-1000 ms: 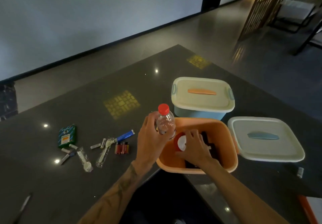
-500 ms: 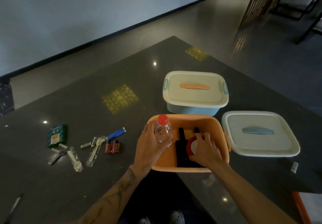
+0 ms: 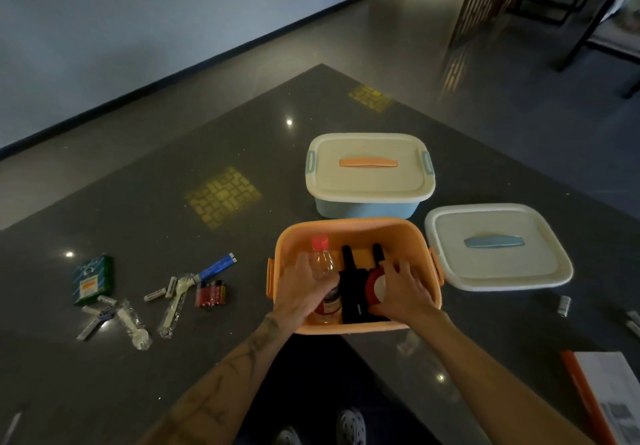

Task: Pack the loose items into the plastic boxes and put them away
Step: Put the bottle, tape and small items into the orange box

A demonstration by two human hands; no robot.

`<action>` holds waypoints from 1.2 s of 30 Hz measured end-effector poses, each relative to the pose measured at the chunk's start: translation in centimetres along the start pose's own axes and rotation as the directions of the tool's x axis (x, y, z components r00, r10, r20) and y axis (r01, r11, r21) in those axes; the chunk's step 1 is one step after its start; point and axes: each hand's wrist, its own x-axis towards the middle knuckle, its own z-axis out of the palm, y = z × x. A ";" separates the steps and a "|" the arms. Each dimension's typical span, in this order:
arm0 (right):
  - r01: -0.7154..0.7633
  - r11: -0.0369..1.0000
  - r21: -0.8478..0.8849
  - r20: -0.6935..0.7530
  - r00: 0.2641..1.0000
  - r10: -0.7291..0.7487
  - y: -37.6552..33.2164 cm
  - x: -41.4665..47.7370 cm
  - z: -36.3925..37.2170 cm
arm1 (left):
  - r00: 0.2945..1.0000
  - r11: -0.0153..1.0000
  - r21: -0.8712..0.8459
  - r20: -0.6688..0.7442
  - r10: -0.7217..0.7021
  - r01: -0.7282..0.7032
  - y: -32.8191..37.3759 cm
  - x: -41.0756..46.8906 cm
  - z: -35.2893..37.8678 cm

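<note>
My left hand is gripping the bottle in the orange box, cap pointing away from me, my right hand clutching a red disc.

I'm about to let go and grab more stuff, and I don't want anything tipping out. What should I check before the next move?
1. Bottle inside the orange box: ok; the left hand grips it, tilted, within the walls.
2. Round red-and-white item settled on the bottom: cannot tell; the right hand grips it and hides its base.
3. Loose lid free to fetch: ok; it lies flat on the table, right of the orange box.
4. All loose items packed: not ok; a green pack, lighters and more lie on the table.
5. Blue box closed: ok; its lid is on.
</note>
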 end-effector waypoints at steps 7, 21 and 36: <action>0.017 1.000 0.009 -0.031 0.999 -0.017 0.3 -0.1 0.2 | 0.962 0.976 0.054 0.165 -0.216 0.209 0.2 2.3 0.7; 0.048 0.998 0.052 -0.086 0.995 -0.043 0.6 0.5 0.9 | 0.958 0.951 0.242 0.162 -0.235 0.192 -1.1 2.2 2.2; 0.437 0.891 0.119 -0.283 0.875 -0.392 -18.2 -0.6 -0.7 | 0.876 0.992 0.119 -0.473 0.093 -0.040 -7.2 -8.2 -11.8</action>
